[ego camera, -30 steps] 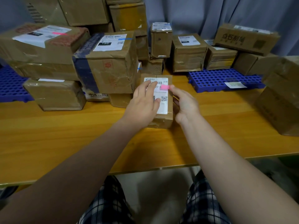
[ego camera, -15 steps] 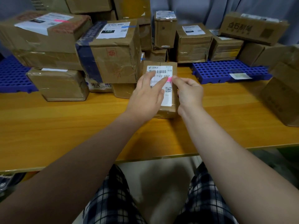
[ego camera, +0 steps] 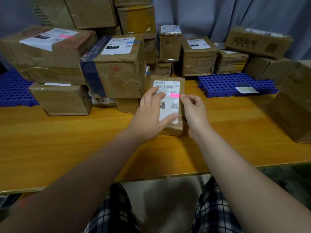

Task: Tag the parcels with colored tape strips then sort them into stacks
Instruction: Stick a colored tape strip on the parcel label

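We are mid-tagging: our left hand (ego camera: 151,113) lies flat-fingered on the small parcel (ego camera: 175,129) on the table (ego camera: 67,142), our right hand (ego camera: 193,109) pinches the pink tape strip (ego camera: 174,95) at the edge of its label (ego camera: 169,111), which likely next needs smoothing down.

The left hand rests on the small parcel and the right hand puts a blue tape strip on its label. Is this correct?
One thing is wrong: the tape strip is pink, not blue, as the head view shows. The left hand does rest on the small parcel, and the right hand pinches the strip at its label.
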A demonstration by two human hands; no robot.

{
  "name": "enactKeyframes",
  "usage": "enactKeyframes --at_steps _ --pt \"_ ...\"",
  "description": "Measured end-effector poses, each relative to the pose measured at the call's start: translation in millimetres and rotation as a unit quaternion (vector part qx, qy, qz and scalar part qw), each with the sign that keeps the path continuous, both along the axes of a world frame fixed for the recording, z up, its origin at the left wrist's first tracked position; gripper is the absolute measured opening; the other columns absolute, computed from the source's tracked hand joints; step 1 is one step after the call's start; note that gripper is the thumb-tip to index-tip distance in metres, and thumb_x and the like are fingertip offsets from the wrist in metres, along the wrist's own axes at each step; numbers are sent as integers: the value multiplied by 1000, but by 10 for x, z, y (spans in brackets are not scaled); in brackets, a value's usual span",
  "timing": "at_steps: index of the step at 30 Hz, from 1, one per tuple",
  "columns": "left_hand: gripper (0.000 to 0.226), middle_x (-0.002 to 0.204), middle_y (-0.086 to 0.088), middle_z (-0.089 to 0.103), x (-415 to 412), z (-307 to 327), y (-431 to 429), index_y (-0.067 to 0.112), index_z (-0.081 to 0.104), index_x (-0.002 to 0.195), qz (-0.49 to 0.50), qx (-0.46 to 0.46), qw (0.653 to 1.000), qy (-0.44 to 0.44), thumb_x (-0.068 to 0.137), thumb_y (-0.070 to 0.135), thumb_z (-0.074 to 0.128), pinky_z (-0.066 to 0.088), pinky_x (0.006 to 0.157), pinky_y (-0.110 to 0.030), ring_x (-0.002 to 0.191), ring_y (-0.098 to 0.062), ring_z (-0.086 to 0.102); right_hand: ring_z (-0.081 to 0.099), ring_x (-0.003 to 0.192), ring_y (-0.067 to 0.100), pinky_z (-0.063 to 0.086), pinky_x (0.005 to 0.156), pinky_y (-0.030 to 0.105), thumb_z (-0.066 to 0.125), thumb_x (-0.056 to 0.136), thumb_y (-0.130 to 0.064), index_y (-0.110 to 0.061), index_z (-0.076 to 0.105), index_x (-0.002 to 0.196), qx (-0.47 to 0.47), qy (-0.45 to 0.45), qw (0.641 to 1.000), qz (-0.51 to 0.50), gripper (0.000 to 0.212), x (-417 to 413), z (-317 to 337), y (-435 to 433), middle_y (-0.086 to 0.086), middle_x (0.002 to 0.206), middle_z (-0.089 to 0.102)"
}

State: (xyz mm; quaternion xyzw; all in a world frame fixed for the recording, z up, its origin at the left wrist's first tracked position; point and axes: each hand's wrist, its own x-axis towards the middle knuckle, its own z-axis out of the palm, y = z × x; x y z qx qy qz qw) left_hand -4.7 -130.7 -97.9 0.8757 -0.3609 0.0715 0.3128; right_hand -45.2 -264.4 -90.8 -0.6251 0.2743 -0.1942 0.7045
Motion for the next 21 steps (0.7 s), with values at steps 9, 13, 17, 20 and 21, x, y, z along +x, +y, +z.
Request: enactKeyframes --at_steps 9,13,17,20,21 --pt "79 154 -7 23 438 466 -437 19 22 149 -22 283 947 -151 87 53 56 19 116 -47 144 -29 13 61 87 12 51 65 29 56 89 -10 -29 49 129 5 -8 998 65 45 305 242 -374 -2 104 61" --pt "63 146 -9 37 678 498 -648 16 30 144 8 439 881 -180 91 41 54 17 115 -47 137 -30 30 60 105 19 51 87 31 54 95 -19 -22 47 136 -159 89 966 182 41 540 192 -453 7 124 61" --pt "58 135 -10 47 790 550 -640 13 34 139 32 464 877 -121 92 41 54 41 94 -40 121 -30 49 53 119 23 42 97 30 58 94 -24 -16 53 132 -322 97 925 178 39 506 300 -552 8 130 56" --pt "52 130 -11 49 699 689 -730 13 44 132 44 413 896 -155 90 42 56 42 93 -41 120 -31 47 54 118 23 42 95 28 59 92 -20 -13 56 128 -430 59 893 120 37 327 565 -747 7 129 59" --pt "50 128 -11 50 625 759 -815 13 48 129 36 359 920 -155 89 43 56 42 93 -41 119 -31 48 55 117 23 43 91 28 59 92 -21 -13 56 128 -457 54 882 99 37 235 671 -843 7 130 59"
